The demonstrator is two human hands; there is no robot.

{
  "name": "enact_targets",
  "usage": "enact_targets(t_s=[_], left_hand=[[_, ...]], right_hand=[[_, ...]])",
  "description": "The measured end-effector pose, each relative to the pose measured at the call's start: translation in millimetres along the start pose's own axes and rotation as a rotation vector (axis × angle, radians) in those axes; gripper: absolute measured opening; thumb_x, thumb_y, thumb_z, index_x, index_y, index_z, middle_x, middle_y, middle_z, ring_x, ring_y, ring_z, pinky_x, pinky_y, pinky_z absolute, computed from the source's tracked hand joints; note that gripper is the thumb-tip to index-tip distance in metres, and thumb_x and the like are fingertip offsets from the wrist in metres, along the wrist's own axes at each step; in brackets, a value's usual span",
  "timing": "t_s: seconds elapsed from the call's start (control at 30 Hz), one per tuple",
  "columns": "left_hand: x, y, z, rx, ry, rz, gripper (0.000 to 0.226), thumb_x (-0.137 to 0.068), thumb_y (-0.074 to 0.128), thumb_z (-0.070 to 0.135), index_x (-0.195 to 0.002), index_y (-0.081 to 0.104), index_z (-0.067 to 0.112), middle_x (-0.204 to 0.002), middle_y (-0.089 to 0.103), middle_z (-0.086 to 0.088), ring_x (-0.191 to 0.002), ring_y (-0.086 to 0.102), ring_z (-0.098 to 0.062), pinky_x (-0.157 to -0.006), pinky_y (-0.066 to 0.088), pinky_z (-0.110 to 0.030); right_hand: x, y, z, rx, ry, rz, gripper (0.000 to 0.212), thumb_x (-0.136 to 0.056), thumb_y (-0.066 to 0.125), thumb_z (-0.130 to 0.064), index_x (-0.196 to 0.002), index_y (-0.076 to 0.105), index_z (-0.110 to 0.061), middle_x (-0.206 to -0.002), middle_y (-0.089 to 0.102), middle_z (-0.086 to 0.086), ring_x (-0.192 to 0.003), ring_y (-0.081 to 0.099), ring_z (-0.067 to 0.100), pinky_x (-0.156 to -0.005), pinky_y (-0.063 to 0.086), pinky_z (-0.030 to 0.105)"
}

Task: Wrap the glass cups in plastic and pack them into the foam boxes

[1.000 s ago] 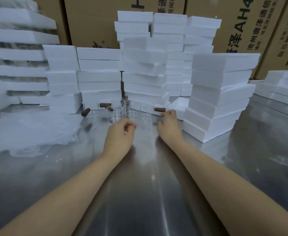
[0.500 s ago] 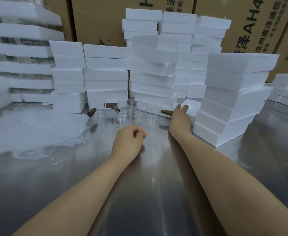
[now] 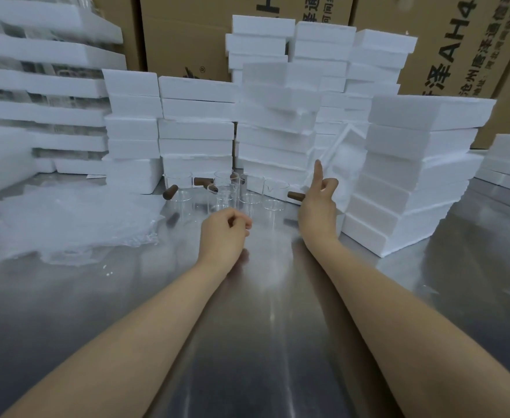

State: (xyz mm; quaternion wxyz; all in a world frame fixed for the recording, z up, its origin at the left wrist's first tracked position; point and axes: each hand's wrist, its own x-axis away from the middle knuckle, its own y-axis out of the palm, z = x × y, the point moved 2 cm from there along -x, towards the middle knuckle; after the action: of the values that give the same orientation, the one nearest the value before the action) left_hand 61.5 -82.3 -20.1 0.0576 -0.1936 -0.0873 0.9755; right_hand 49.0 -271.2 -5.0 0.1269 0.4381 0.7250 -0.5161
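Glossy brushed metal table (image 3: 66, 312); matt, grainy white foam boxes (image 3: 422, 140); clear shiny glass cups (image 3: 275, 194) with brown wood-like handles (image 3: 295, 196); crinkled translucent plastic sheet (image 3: 66, 218); matt cardboard cartons (image 3: 187, 34).

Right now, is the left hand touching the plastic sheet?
Apart. Head view: the left hand is curled near the glass cups, and bare steel table shows between it and the plastic sheet.
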Motion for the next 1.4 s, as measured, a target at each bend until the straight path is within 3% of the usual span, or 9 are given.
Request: enact_targets(t_s=[0.13,0.33,0.5,0.7,0.87,0.97,1.1,1.27,1.4], left_hand=[[4,-4,6,0.015,0.0,0.061,0.036,-0.088,0.043,-0.003,-0.067,0.062,0.02,-0.071,0.064,0.008,-0.057,0.059,0.008,-0.058,0.04,-0.001],[13,-13,11,0.038,-0.013,0.17,0.027,-0.089,0.043,-0.002,-0.088,0.06,0.019,-0.094,0.066,0.001,-0.084,0.06,-0.011,-0.071,0.043,-0.011],[23,-30,20,0.0,0.101,0.252,0.033,-0.09,0.047,0.0,-0.123,0.049,0.005,-0.123,0.046,-0.004,-0.113,0.048,-0.018,-0.094,0.038,-0.022],[57,-32,44,-0.586,0.71,0.147,0.038,-0.08,0.055,0.02,-0.116,0.06,0.009,-0.124,0.053,-0.01,-0.12,0.042,-0.024,-0.098,0.019,-0.032],[62,-5,32,-1.021,0.553,-0.131,0.053,-0.097,0.036,0.048,-0.14,0.039,0.019,-0.13,0.046,-0.002,-0.121,0.043,-0.022,-0.101,0.014,-0.043],[54,-4,22,-1.039,0.524,-0.172,0.051,-0.1,0.03,0.048,-0.142,0.032,0.019,-0.126,0.046,0.0,-0.117,0.041,-0.021,-0.098,0.014,-0.043],[52,0,22,-0.972,0.546,-0.25,0.05,-0.098,0.034,0.054,-0.135,0.04,0.021,-0.126,0.049,0.005,-0.117,0.043,-0.017,-0.096,0.014,-0.038],[44,-3,29,-0.914,0.6,-0.233,0.055,-0.095,0.041,0.054,-0.139,0.039,0.021,-0.126,0.051,0.004,-0.114,0.048,-0.019,-0.093,0.02,-0.032],[49,-4,31,-0.928,0.617,-0.231,0.054,-0.097,0.038,0.053,-0.141,0.037,0.023,-0.12,0.051,0.006,-0.111,0.049,-0.017,-0.093,0.024,-0.032]], right_hand=[[13,-3,-6,0.001,-0.066,0.049,0.093,-0.072,0.051,0.022,-0.152,0.015,-0.011,-0.112,0.038,0.017,-0.041,0.03,0.017,-0.039,0.016,0.022],[40,-20,-21,-0.069,-0.232,0.068,0.077,-0.077,0.047,0.019,-0.148,0.023,-0.001,-0.109,0.044,0.022,-0.044,0.017,0.012,-0.044,0.026,0.03],[59,-37,-31,-0.186,-0.412,-0.082,0.071,-0.077,0.047,0.011,-0.144,0.032,-0.003,-0.115,0.044,0.019,-0.062,0.044,0.033,-0.049,0.026,0.029],[71,-54,-23,-0.269,-0.546,-0.176,0.035,-0.071,0.044,0.008,-0.101,0.059,0.003,-0.11,0.053,0.014,-0.081,0.056,0.035,-0.06,0.048,0.043],[70,-45,-21,-0.327,-0.58,-0.388,0.048,-0.067,0.035,-0.007,-0.102,0.068,-0.003,-0.108,0.066,0.008,-0.099,0.062,0.03,-0.082,0.05,0.04],[64,-49,-17,-0.451,-0.471,-0.138,0.051,-0.072,0.036,0.003,-0.112,0.064,-0.012,-0.111,0.065,0.0,-0.1,0.063,0.022,-0.081,0.052,0.04],[21,-61,-33,-0.273,-0.424,0.023,0.058,-0.076,0.043,0.008,-0.128,0.053,-0.017,-0.133,0.047,0.002,-0.102,0.059,0.023,-0.066,0.053,0.039],[-90,-83,-77,-0.134,-0.369,0.133,0.063,-0.085,0.045,0.003,-0.145,0.029,-0.006,-0.153,0.018,0.015,-0.138,0.023,0.032,-0.092,0.043,0.037],[-146,-76,-96,0.097,-0.373,-0.027,0.063,-0.098,0.046,-0.025,-0.151,0.015,-0.011,-0.159,0.01,0.01,-0.146,0.0,0.034,-0.114,0.022,0.045]])
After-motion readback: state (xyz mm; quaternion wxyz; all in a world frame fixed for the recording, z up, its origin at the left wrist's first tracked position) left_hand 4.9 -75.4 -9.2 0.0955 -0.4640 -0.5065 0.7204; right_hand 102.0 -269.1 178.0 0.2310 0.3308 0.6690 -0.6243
